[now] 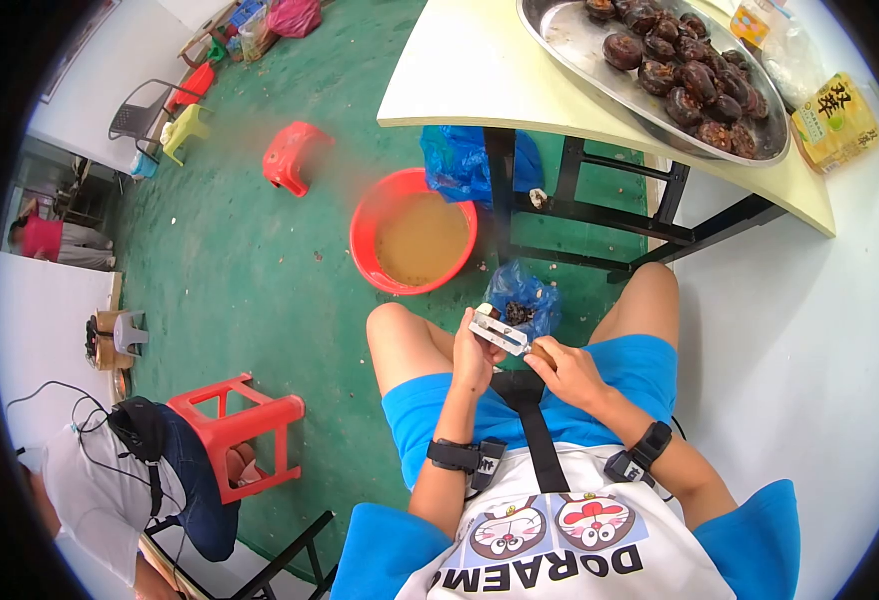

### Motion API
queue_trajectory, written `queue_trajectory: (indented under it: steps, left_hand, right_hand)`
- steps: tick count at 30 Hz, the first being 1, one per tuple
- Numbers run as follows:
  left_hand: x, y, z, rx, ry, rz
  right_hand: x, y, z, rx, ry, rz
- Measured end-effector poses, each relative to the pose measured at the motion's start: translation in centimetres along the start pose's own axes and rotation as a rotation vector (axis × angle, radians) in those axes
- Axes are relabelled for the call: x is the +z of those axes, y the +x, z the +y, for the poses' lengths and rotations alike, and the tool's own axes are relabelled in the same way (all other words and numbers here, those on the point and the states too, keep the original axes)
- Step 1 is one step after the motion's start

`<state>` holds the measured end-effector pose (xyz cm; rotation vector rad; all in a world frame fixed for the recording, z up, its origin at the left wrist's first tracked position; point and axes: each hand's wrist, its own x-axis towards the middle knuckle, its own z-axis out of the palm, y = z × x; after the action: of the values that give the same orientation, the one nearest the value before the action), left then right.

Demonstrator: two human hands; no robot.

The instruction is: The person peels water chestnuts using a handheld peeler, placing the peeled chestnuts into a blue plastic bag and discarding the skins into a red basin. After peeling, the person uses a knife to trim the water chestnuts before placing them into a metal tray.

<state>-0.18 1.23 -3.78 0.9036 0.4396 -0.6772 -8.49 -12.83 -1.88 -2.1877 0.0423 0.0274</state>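
Note:
In front of my lap, my right hand (572, 374) is closed around the wooden handle of a peeler (501, 333) with a flat, slotted metal blade. The blade lies across the fingers of my left hand (471, 352), which are curled around a small round piece, pale and brown, that looks like a partly peeled water chestnut (488, 311). Most of that piece is hidden by the blade and fingers. Just beyond my hands, a blue plastic bag (540, 297) between my knees holds dark scraps.
A red basin (362, 240) of murky water stands on the green floor ahead. On the table (450, 75), a metal tray (560, 62) holds several dark water chestnuts (695, 80) beside a yellow package (838, 122). Another person (110, 470) sits at left near a red stool (285, 410).

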Motion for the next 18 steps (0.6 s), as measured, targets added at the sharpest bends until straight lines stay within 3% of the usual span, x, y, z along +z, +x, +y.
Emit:
queue_trajectory:
  steps: [5,18]
  left_hand:
    - [0.4,-0.2,-0.6,0.067,0.010,-0.051]
    - [0.5,0.0,-1.2,0.139,-0.043,-0.020]
  right_hand:
    - [-0.1,0.0,0.0,0.083,-0.001,-0.032]
    - [0.4,0.1,0.9,0.068,-0.031,-0.015]
